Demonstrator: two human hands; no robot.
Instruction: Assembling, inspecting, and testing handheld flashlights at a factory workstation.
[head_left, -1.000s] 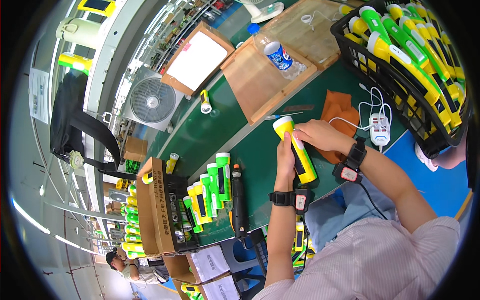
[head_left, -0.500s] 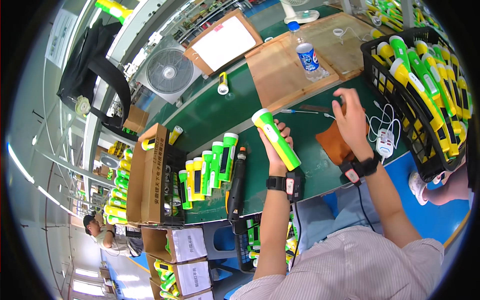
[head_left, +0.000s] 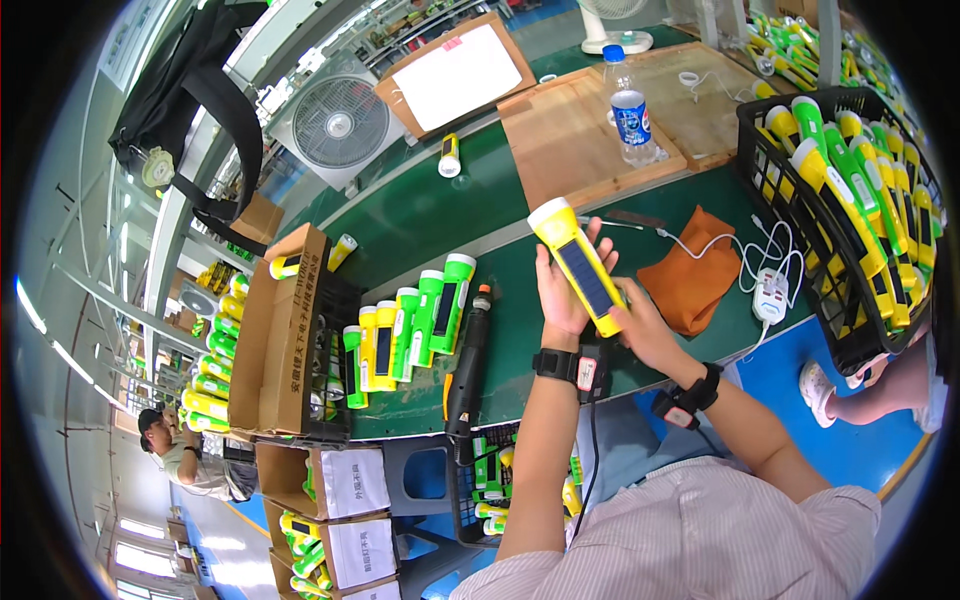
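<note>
The left hand (head_left: 563,300), fingers half-curled, cradled 1 yellow solar flashlight (head_left: 580,270), long axis diagonal, head pointing far-left, tail pinched in the right hand (head_left: 648,328), near 6 lined-up flashlights (head_left: 403,335).

Factory workshop, green workbench (head_left: 522,355), crated flashlights (head_left: 848,212)

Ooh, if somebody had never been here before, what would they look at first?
Probably the yellow flashlight in the middle, with the left hand behind it and the right hand at its lower end. Next might be the black basket on the right, piled with more green and yellow flashlights. The bright orange cloth on the green table, right of the hands, stands out too.
</note>
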